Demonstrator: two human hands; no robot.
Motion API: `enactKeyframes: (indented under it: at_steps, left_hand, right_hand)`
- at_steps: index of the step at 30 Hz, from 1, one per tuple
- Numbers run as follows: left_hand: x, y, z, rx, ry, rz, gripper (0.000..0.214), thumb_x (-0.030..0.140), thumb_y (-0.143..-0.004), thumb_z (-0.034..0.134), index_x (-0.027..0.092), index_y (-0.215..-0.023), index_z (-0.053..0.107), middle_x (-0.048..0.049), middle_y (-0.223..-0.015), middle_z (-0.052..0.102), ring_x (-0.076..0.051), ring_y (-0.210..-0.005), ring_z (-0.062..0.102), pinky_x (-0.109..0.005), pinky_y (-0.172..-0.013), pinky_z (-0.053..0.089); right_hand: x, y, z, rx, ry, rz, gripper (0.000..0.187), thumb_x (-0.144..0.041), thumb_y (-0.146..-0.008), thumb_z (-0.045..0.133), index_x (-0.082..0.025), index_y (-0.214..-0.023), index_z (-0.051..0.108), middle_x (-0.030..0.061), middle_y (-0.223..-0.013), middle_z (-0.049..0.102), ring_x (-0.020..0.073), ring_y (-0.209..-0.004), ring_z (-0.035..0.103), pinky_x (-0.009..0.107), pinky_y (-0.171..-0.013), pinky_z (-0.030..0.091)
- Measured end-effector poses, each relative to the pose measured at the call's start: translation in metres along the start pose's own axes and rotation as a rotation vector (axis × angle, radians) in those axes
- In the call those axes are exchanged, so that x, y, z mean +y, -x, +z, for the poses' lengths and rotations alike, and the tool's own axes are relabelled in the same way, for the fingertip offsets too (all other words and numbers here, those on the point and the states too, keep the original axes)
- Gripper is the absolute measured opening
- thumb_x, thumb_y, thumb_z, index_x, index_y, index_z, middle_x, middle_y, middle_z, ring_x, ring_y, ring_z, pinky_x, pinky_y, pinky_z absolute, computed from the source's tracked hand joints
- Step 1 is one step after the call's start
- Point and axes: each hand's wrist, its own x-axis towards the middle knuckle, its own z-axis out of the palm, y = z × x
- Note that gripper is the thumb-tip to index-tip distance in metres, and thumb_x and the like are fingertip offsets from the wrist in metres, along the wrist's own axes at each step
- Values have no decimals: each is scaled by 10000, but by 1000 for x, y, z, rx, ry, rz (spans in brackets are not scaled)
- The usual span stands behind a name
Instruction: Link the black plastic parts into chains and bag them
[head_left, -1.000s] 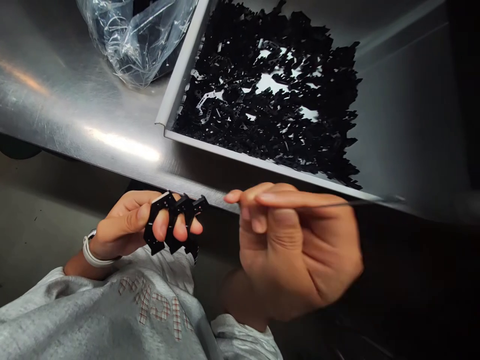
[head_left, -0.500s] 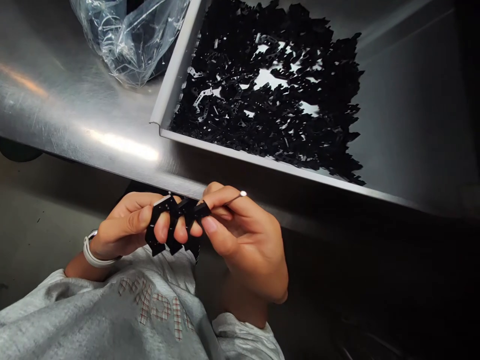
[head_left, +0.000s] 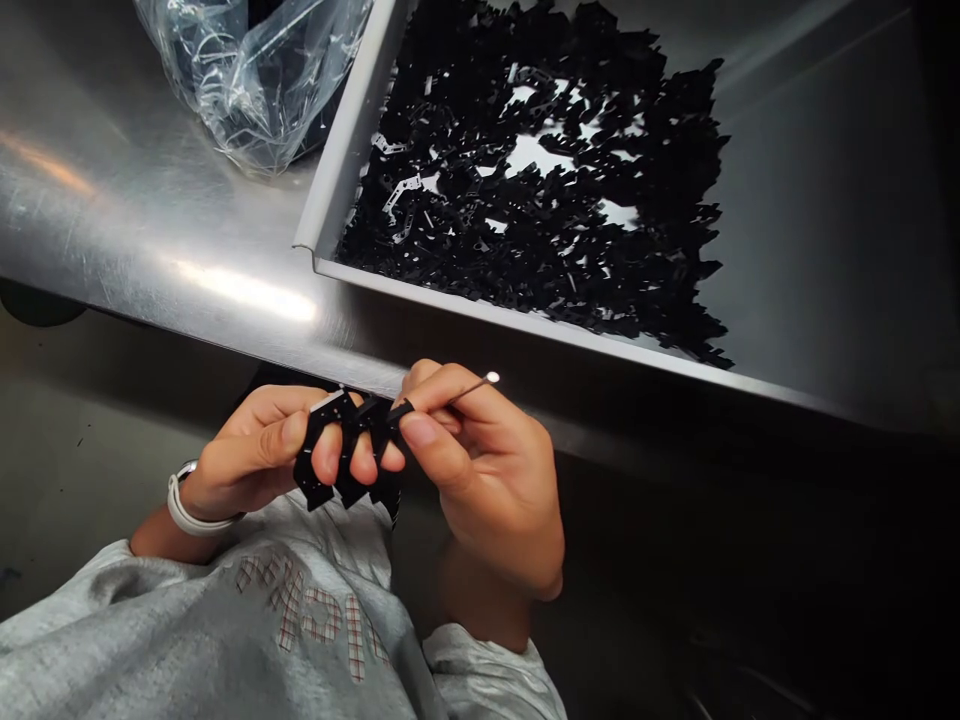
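Below the steel counter (head_left: 150, 200), the left hand (head_left: 255, 450) grips a black frame (head_left: 351, 440), the right hand (head_left: 487, 480) a pin (head_left: 469, 390).

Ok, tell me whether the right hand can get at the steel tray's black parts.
Likely yes: nothing stands between the right hand and the tray rim, though it is holding a thin pin.

"Where is room found on the stainless tabletop (head_left: 142, 215)?"

"Bare steel is seen between the plastic bag (head_left: 240, 90) and the front edge, and to the right of the metal tray (head_left: 341, 150)."

"What stands in the way?"

"The tray's raised rim is met before the heap of black parts (head_left: 570, 200) is reached. Between the left hand (head_left: 259, 450) and the right hand (head_left: 487, 480), passage is closed by the black notched strip (head_left: 352, 445), and a thin pin (head_left: 469, 390) is seen projecting past the right fingers (head_left: 420, 430)."
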Motion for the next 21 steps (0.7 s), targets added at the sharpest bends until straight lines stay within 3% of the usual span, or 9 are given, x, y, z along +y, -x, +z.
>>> enactKeyframes:
  at_steps: [7,16,21]
  left_hand:
    - [4,2,1,56,21,-88,352,416,-961,577,206,-700,686,-70,-753,682,-272,-894,703,-365,-792,567]
    - [3,3,2,128,16,-136,345,441,-902,642,206,-652,668,-86,-726,679,-297,-854,704,-409,-800,567]
    - [1,2,2,106,78,-127,346,438,-909,651,196,-663,674,-70,-709,662,-261,-803,704,-377,-775,567]
  right_hand:
    - [-4,7,0,47,-91,180,153,-297,-902,754,-210,-831,649,-29,-685,609,107,-631,625,217,-586,511]
    - [-1,6,2,76,-79,188,205,-318,-910,747,-217,-790,614,-22,-690,631,100,-609,608,219,-570,505]
    - [-1,8,1,70,-111,194,231,-380,-877,775,-220,-814,620,-28,-667,600,111,-599,599,237,-563,499]
